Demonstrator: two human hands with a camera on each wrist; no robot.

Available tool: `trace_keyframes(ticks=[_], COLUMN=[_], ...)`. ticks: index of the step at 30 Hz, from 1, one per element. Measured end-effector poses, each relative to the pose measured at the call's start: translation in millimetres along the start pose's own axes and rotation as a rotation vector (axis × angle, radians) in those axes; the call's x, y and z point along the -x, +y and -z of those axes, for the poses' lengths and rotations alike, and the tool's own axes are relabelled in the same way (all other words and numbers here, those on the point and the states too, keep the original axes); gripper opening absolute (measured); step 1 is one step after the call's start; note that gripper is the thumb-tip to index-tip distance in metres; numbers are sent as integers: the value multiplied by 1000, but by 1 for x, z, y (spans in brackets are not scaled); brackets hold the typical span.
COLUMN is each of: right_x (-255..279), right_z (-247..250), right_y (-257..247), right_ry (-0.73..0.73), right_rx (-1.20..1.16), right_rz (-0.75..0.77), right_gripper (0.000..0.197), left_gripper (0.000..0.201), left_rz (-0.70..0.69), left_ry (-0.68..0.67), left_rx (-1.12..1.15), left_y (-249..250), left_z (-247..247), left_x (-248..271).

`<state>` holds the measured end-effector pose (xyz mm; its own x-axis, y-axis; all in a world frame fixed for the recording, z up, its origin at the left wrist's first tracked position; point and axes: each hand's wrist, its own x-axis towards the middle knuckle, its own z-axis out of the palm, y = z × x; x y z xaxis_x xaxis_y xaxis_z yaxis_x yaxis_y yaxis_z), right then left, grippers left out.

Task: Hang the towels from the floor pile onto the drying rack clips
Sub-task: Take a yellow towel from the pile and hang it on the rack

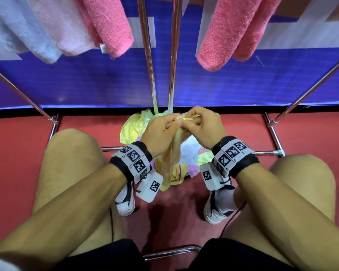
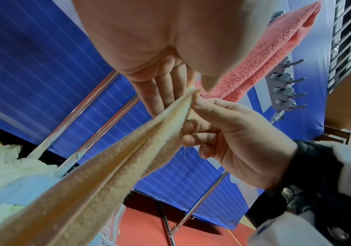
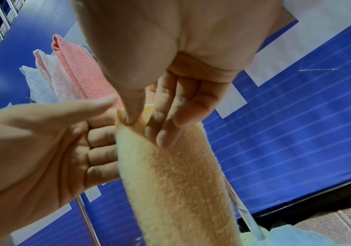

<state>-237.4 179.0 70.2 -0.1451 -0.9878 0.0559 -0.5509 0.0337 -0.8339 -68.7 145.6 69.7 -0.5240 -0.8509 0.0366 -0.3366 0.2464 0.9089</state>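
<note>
Seen from above, a seated person's two hands meet over a pile of towels [image 1: 134, 127] on the red floor [image 1: 18, 149], between the bare knees. Both hands pinch the top edge of a pale yellow towel [image 1: 171, 155], which hangs down from the fingers toward the pile. At about ten o'clock from the towel's hanging length, the left hand [image 1: 160, 132] grasps the edge between thumb and curled fingers; at two o'clock, the right hand [image 1: 205, 126] pinches the same edge, thumb pressing on top. Both wrists wear bands printed with black-and-white markers. Toward twelve o'clock, chrome rack poles [image 1: 148, 55] rise before a blue banner [image 1: 243, 85]. Already hanging from above are a light blue towel [image 1: 18, 30], a pale pink towel [image 1: 59, 26] and two deep pink towels [image 1: 110, 24].
</note>
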Motion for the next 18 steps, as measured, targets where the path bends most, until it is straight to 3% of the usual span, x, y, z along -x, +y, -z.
trace_keyframes(ticks=[5,9,18], right_x=[-2,-2,-9], right_z=[1,2,9], right_y=[2,-2,9], right_ry=[-20,-32,-34], right_rx=[84,74,304], right_rz=[34,79,119], right_gripper=[21,23,17], left_gripper=[39,18,24], left_rz=[72,52,-10], left_ry=[10,58,117], left_rx=[124,129,155], left_y=[2,8,0], left_z=[2,7,18], left_x=[2,3,-4])
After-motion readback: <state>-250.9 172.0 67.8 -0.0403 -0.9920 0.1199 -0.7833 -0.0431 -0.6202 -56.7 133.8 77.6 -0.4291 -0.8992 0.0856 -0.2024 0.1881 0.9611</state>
